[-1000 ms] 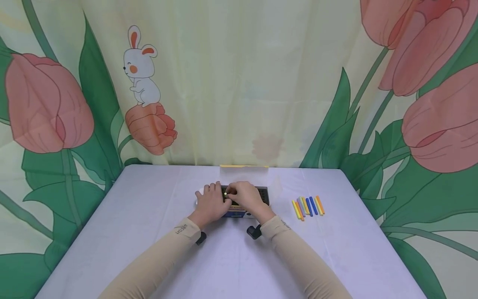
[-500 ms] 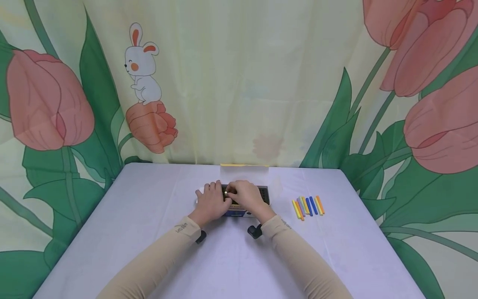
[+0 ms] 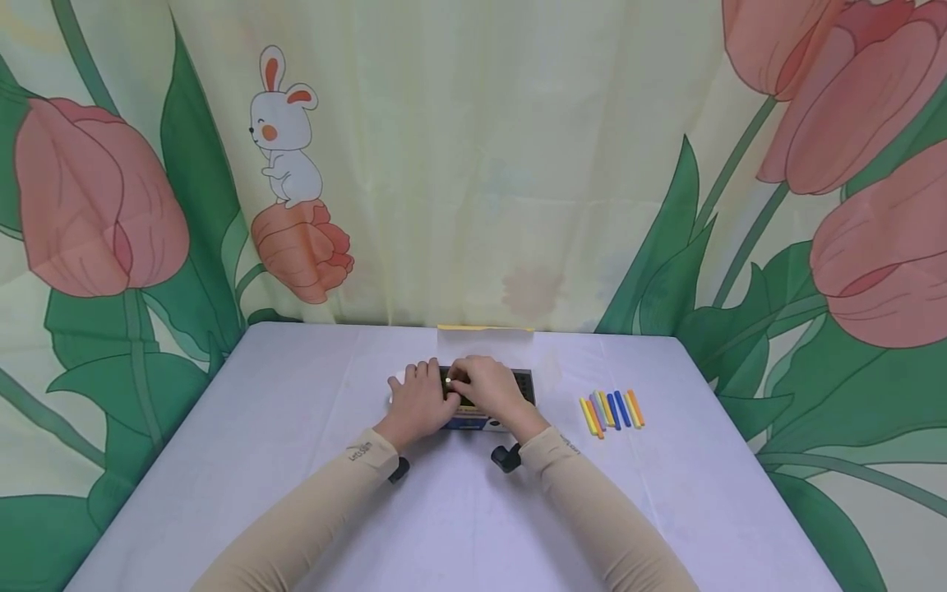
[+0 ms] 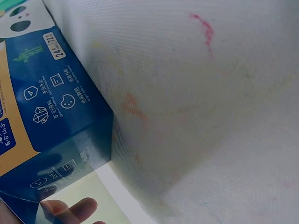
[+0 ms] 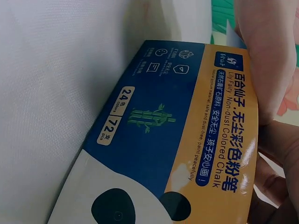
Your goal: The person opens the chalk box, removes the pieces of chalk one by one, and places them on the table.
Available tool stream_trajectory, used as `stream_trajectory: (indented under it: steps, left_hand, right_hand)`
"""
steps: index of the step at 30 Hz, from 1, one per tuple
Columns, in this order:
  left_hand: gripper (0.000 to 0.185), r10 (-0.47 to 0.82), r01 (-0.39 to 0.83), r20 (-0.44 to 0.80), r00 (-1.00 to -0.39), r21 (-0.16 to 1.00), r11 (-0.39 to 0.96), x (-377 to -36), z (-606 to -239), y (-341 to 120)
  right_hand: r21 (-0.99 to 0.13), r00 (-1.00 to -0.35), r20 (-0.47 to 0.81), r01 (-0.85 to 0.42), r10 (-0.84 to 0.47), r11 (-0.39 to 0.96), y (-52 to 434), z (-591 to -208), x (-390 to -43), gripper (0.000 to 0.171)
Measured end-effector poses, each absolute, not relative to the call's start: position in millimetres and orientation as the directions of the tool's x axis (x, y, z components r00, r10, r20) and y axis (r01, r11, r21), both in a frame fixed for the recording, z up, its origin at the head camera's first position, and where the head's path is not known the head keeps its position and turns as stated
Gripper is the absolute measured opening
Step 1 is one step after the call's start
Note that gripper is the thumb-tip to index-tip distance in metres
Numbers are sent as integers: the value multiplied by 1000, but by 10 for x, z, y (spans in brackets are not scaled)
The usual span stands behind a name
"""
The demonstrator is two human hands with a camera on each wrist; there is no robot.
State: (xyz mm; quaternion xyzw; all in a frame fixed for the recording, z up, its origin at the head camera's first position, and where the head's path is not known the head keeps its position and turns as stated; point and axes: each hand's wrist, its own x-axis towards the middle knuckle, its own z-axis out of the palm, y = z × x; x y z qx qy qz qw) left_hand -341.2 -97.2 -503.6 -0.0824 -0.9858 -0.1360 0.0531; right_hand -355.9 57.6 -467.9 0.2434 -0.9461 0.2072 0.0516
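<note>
Two hands meet over a small box of coloured chalk at the centre of the head view, on a pale lilac tablecloth. The left hand rests against the box's left end, fingers lightly curled round it. The right hand lies across the open top, and its fingertips appear to pinch a pale chalk stick at the upper left of the box; the pinch is too small to see clearly. The box's dark inner tray with its holes shows just right of the right hand.

In the right wrist view the box fills the middle of the frame, blue and orange card printed "Non-dust Colored Chalk". In the left wrist view its blue side sits at the left edge, with a fingertip at the lower left.

A loose row of chalk sticks, yellow, orange and blue, lies well apart at centre right. A yellow flap stands behind the box.

Judging by its look, the box is light, thin card that dents under a squeeze, so it is best steadied by its short ends. Chalk is brittle and dusty, and is probably safest gripped near the middle with a gentle pinch.
</note>
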Motion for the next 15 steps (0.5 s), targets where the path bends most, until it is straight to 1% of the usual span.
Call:
stream_trajectory:
  steps: [5,15]
  left_hand:
    - [80,148,177,127,-981,257,950,-3421,-5051,-975]
    - [78,149,178,129,-980,256,950,-3428,-5041,-977]
  right_hand:
    - [-357,-871,206,-492,-446,794,583,-4643,-3550,10]
    - [-373,-872,237,-489,-429,788,586,-4579,-3528,14]
